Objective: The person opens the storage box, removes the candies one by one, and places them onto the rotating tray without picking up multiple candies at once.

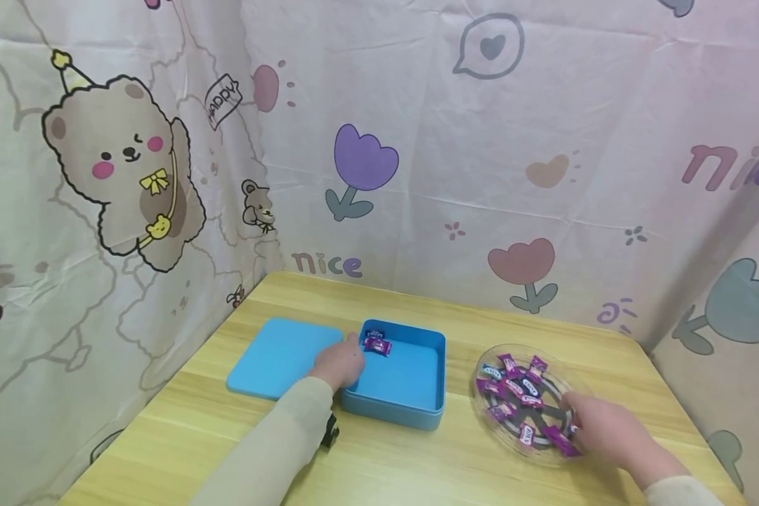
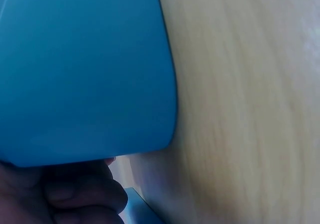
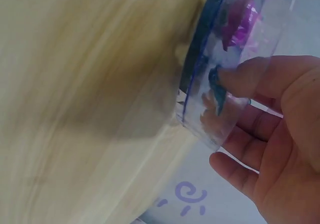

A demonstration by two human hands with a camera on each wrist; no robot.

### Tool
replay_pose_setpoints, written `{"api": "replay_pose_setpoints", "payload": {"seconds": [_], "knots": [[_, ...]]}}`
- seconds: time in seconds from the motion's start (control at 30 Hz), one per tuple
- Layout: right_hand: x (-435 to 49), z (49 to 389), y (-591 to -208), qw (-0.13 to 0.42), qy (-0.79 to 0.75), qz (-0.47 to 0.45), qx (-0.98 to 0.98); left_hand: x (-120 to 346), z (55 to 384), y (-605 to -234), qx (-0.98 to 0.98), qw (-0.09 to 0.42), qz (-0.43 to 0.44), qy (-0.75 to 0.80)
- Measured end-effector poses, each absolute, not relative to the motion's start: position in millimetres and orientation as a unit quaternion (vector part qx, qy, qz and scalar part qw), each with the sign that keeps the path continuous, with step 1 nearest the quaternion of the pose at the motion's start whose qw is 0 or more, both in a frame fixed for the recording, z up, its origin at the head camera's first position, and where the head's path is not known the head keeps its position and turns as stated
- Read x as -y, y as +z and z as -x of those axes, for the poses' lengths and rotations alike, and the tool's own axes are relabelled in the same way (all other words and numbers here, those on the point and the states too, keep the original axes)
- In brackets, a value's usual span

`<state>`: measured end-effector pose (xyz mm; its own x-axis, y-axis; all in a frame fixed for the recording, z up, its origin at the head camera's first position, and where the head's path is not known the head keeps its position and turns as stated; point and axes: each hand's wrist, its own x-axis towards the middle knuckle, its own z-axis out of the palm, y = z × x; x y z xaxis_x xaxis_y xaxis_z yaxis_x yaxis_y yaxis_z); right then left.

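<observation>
In the head view my left hand (image 1: pixel 341 362) is at the left wall of an open square blue box (image 1: pixel 394 414), gripping its edge. The left wrist view shows curled fingers (image 2: pixel 87 196) right at the box's side (image 2: pixel 90 84). Inside the box, two wrapped candies (image 1: pixel 377 344) lie in the far left corner. My right hand (image 1: pixel 613 429) holds the right rim of a round clear plastic tray (image 1: pixel 490 432) with several purple, pink and blue wrapped candies (image 1: pixel 514 386). In the right wrist view the thumb (image 3: pixel 242 79) is at the tray wall near a dark blue wrapper (image 3: pixel 217 89), other fingers outside.
A flat blue lid (image 1: pixel 278 358) lies left of the box on the wood-grain table (image 1: pixel 411 471). A black object (image 1: pixel 331 430) shows beside the left sleeve. Printed cloth (image 1: pixel 430 176) hangs along the table's back and sides.
</observation>
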<state>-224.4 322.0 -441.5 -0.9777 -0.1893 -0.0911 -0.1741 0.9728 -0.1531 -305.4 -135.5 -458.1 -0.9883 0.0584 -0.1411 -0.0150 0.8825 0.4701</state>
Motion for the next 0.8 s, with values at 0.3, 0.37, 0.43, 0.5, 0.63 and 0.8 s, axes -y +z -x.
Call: {"api": "replay_pose_setpoints", "payload": {"seconds": [0.3,0.37,0.43,0.5,0.63,0.8], "knots": [[-321.8,222.6,-449.5,0.028,-0.063,0.091,-0.993,136.2,306.6,-459.9,-0.968,0.076,-0.015,0.240],[-322.8,222.8,-450.3,0.025,-0.063,0.089,-0.994,135.8,306.9,-459.3,-0.968,0.077,-0.016,0.238],[-323.6,222.8,-450.6,0.024,-0.065,0.089,-0.994,135.6,307.4,-458.6,-0.969,0.077,-0.019,0.234],[-324.4,222.6,-450.4,0.022,-0.067,0.091,-0.993,135.0,307.7,-458.3,-0.970,0.076,-0.021,0.231],[-324.3,222.4,-447.2,0.024,-0.077,0.093,-0.992,134.4,307.6,-458.7,-0.970,0.077,-0.020,0.228],[-320.0,223.0,-440.9,0.022,-0.089,0.088,-0.992,134.5,306.9,-459.5,-0.969,0.080,-0.012,0.233]]}}
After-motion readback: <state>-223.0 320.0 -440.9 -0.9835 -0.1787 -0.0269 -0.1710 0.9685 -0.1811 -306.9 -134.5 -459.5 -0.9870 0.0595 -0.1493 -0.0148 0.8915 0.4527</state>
